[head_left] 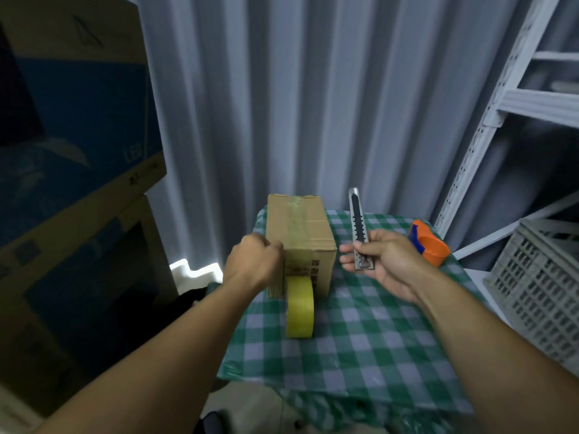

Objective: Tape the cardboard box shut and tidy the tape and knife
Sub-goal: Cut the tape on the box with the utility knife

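A small cardboard box (313, 228) stands on the green checked tablecloth (360, 333), with a strip of clear tape along its top and down its near face. A yellowish tape roll (299, 308) stands on edge in front of the box, seemingly still joined to that strip. My left hand (255, 261) is closed against the box's near left corner, pressing the tape there. My right hand (383, 261) holds a silver utility knife (359, 225) upright to the right of the box.
An orange and blue tape dispenser (430, 247) lies at the table's far right. Large cardboard boxes (72, 151) are stacked at the left. A grey plastic crate (542, 292) and white metal shelving (513, 101) stand at the right. A corrugated wall rises behind.
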